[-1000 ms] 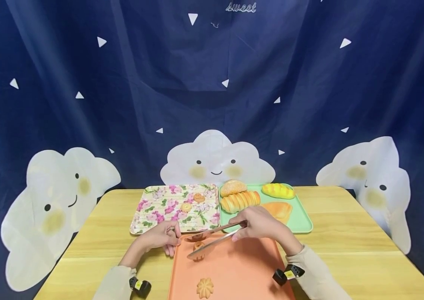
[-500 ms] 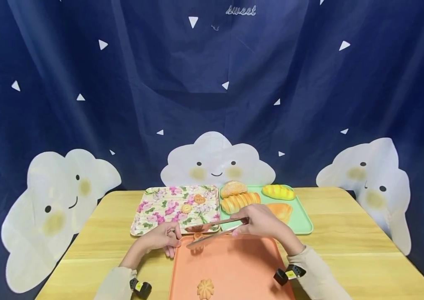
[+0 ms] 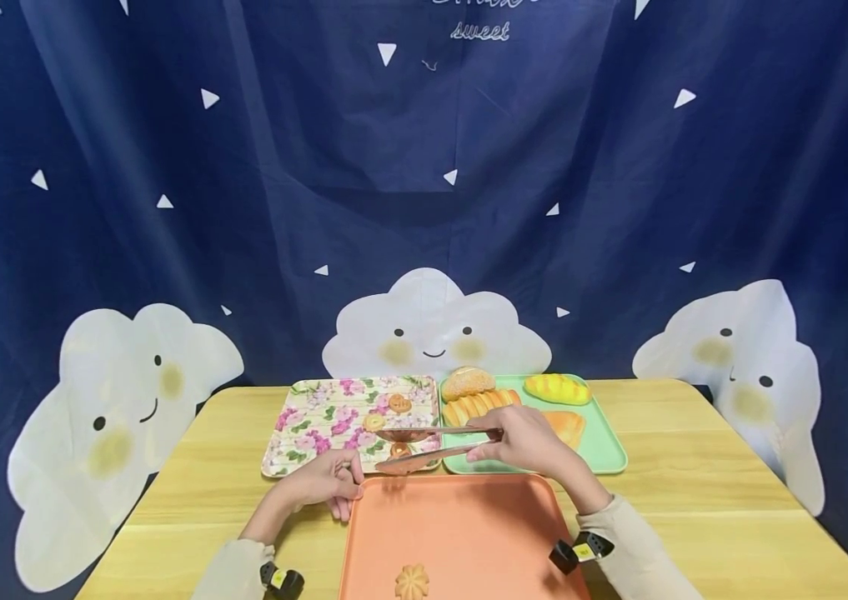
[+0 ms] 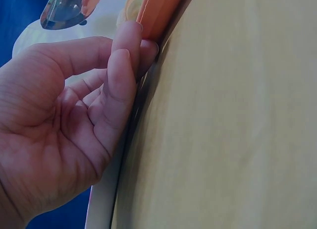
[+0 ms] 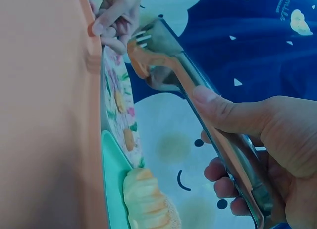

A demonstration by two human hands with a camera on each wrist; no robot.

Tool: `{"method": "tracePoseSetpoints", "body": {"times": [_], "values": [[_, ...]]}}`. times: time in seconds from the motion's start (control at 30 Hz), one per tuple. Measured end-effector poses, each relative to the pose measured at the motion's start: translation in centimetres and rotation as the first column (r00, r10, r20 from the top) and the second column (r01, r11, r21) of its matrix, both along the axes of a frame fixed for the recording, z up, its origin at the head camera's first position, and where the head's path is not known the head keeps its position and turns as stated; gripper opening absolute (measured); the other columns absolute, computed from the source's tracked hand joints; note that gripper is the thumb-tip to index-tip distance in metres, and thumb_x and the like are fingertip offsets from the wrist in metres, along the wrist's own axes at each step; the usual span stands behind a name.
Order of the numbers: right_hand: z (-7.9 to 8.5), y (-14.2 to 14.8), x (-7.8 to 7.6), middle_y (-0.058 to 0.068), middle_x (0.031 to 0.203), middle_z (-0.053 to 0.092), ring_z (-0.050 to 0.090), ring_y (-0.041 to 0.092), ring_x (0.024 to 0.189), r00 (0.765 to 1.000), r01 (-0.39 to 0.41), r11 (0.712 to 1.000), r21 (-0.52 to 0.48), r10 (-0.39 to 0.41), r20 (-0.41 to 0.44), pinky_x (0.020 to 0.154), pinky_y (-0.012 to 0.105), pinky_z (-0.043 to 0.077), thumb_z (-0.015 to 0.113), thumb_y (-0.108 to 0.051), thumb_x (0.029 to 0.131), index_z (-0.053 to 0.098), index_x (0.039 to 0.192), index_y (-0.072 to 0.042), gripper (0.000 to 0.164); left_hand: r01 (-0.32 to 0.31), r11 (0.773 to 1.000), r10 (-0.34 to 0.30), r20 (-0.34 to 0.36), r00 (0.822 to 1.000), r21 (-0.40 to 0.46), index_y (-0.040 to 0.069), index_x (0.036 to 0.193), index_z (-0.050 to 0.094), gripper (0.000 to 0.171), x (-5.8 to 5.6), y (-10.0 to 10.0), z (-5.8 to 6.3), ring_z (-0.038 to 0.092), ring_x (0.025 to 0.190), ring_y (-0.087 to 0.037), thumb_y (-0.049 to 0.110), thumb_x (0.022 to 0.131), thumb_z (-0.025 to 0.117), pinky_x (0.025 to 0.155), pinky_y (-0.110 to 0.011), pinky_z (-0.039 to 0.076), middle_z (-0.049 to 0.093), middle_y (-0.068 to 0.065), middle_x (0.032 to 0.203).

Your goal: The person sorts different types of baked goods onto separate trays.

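Gripping shiny metal tongs [image 3: 418, 461], the right hand [image 3: 521, 439] has a cookie [image 3: 399, 450] between their tips; the left hand [image 3: 321, 481] pinches the smooth orange tray [image 3: 461, 537]. Ridged bread [image 3: 471, 407] lies partly hidden.

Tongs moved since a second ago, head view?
Yes. Relative to the orange tray, the tongs moved up in the picture, now overlapping the floral tray.

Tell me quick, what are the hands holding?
Left hand: pinching the orange tray at its corner.
Right hand: holding tongs, a cookie between their tips.
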State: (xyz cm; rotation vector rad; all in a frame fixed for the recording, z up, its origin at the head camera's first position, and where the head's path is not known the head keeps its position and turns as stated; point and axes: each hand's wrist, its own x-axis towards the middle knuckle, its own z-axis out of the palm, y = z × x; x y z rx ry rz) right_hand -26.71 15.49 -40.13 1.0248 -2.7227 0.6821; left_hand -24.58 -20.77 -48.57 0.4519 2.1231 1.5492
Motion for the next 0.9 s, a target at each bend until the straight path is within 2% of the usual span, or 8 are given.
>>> {"method": "tracePoseSetpoints", "body": {"times": [0.13, 0.33, 0.5, 0.7, 0.77, 0.9], "values": [[0.0, 0.0, 0.0, -0.017, 0.058, 0.043, 0.032, -0.003, 0.053, 0.999, 0.034, 0.999, 0.003, -0.034, -0.025, 0.048, 0.017, 0.02, 0.086, -0.042, 0.077, 0.079, 0.114, -0.021, 0.043, 0.014, 1.0, -0.014, 0.01, 1.0, 0.001, -0.003, 0.096, 0.053, 0.015, -0.1, 0.0, 0.0, 0.068, 0.053, -0.013, 0.002, 0.091, 0.066, 0.049, -0.023, 0.057, 0.066, -0.003, 0.065], [0.2, -0.1, -0.1, -0.014, 0.055, 0.035, 0.027, -0.002, 0.05, 0.994, 0.089, 0.996, -0.02, -0.09, -0.059, 0.048, 0.018, 0.015, 0.087, -0.038, 0.078, 0.079, 0.115, -0.019, 0.042, 0.019, 1.0, -0.019, 0.005, 1.0, -0.007, -0.004, 0.097, 0.053, 0.016, -0.2, 0.1, 0.5, 0.068, 0.053, -0.013, 0.003, 0.092, 0.066, 0.05, -0.024, 0.057, 0.068, -0.004, 0.066], [0.1, -0.4, -0.3, -0.013, 0.053, 0.037, 0.029, 0.001, 0.048, 0.987, 0.148, 0.989, -0.019, -0.149, -0.063, 0.047, 0.019, 0.016, 0.086, -0.041, 0.078, 0.078, 0.116, -0.02, 0.044, 0.015, 1.0, -0.015, -0.004, 1.0, -0.015, -0.006, 0.098, 0.052, 0.017, -0.1, 0.0, 0.7, 0.068, 0.053, -0.014, 0.002, 0.092, 0.065, 0.049, -0.024, 0.057, 0.067, -0.006, 0.067], [-0.3, -0.9, -0.8, -0.01, 0.059, 0.058, 0.041, 0.003, 0.049, 0.969, 0.242, 0.97, -0.036, -0.243, -0.045, 0.045, 0.021, 0.025, 0.087, -0.04, 0.077, 0.079, 0.116, -0.02, 0.045, 0.014, 1.0, -0.014, -0.008, 1.0, -0.011, -0.008, 0.099, 0.052, 0.018, -0.1, -0.1, 0.6, 0.067, 0.053, -0.015, 0.002, 0.092, 0.065, 0.049, -0.024, 0.057, 0.067, -0.006, 0.067], [-0.5, -1.0, -1.0, -0.01, 0.061, 0.061, 0.042, 0.003, 0.049, 0.961, 0.271, 0.962, -0.038, -0.273, -0.047, 0.044, 0.022, 0.027, 0.088, -0.04, 0.076, 0.08, 0.114, -0.021, 0.044, 0.016, 1.0, -0.016, -0.005, 1.0, -0.009, -0.008, 0.1, 0.052, 0.019, -0.1, -0.1, 0.5, 0.067, 0.054, -0.015, 0.003, 0.092, 0.066, 0.049, -0.024, 0.057, 0.067, -0.005, 0.067], [-1.0, -1.2, -1.5, -0.01, 0.055, 0.045, 0.033, 0.006, 0.049, 0.95, 0.303, 0.953, -0.031, -0.304, -0.069, 0.044, 0.023, 0.022, 0.088, -0.04, 0.076, 0.08, 0.098, -0.021, 0.031, 0.016, 1.0, -0.016, 0.002, 1.0, -0.002, -0.008, 0.099, 0.051, 0.019, -0.1, -0.1, 0.2, 0.068, 0.054, -0.014, 0.002, 0.092, 0.065, 0.049, -0.024, 0.057, 0.067, -0.005, 0.067]]}}
